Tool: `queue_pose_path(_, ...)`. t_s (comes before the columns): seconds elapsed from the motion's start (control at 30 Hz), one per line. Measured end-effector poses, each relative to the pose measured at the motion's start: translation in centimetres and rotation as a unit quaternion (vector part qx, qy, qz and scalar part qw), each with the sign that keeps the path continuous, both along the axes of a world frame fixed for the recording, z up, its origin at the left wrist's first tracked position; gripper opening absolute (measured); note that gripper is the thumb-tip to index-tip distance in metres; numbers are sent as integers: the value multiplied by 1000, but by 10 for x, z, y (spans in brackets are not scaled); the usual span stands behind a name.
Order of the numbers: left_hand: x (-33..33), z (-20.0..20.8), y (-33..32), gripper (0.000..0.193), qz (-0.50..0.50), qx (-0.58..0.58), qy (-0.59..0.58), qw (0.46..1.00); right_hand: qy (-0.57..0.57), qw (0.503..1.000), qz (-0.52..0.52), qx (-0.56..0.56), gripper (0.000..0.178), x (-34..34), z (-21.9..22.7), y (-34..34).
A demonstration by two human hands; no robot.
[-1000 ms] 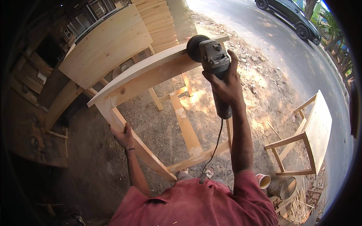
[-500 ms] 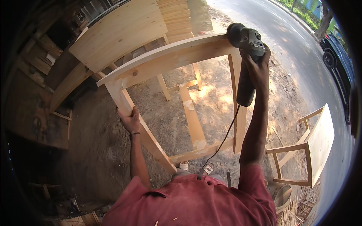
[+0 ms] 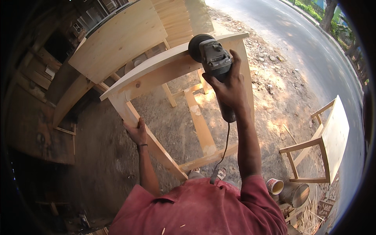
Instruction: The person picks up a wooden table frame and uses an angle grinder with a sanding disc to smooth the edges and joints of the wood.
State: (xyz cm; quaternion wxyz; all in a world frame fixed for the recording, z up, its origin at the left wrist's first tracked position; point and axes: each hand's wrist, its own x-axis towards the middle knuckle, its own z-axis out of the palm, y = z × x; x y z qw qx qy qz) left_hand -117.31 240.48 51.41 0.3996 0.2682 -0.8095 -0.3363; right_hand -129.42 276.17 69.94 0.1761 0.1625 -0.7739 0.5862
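My right hand [image 3: 231, 88] is wrapped round a black angle grinder [image 3: 216, 58], whose round disc lies against the edge of the tabletop on a pale wooden table [image 3: 147, 80]. A cord runs from the grinder's lower end down toward my body. My left hand [image 3: 136, 132] grips a leg of that table, on the left side of the frame. The table is tipped on its side, its legs pointing toward me and a stretcher joining them low down. Patches of light filler show on the wood.
Beyond on the left stands another wooden table [image 3: 121, 39] beside stacked boards [image 3: 172, 17]. A smaller table [image 3: 338, 141] lies tipped at the right, near the road [image 3: 309, 51]. A paint bucket [image 3: 275, 186] and wood scraps [image 3: 309, 215] sit at lower right.
My right hand has moved the grinder leftward along the tabletop edge, from near the right corner toward the middle. The left hand keeps its hold on the leg. The dark car has left view.
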Motion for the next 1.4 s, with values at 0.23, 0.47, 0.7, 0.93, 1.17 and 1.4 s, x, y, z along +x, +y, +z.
queue_pose_path(0.23, 1, -4, -1, 86, -1, -32, 8, 999, -51, 994, -99, -15, 94, -30, 7, 65)
queue_pose_path(0.47, 7, 3, 2, 88, 7, 10, -21, 1000, -6, 988, -156, 1, 89, -58, -13, 89)
queue_pose_path(0.7, -2, -8, -6, 93, 28, -17, -33, 999, -9, 990, -139, 3, 93, -50, -4, 66)
queue_pose_path(0.93, -16, 2, -17, 84, 17, -29, 29, 999, 48, 998, -24, 36, 89, -9, 2, -10)
queue_pose_path(1.17, -44, 11, -36, 67, 12, -32, 84, 996, -74, 997, 16, 32, 94, 78, -77, -10)
queue_pose_path(1.4, -59, 48, -41, 72, -7, 16, 32, 999, -332, 925, 69, 173, 92, 161, -177, -1)
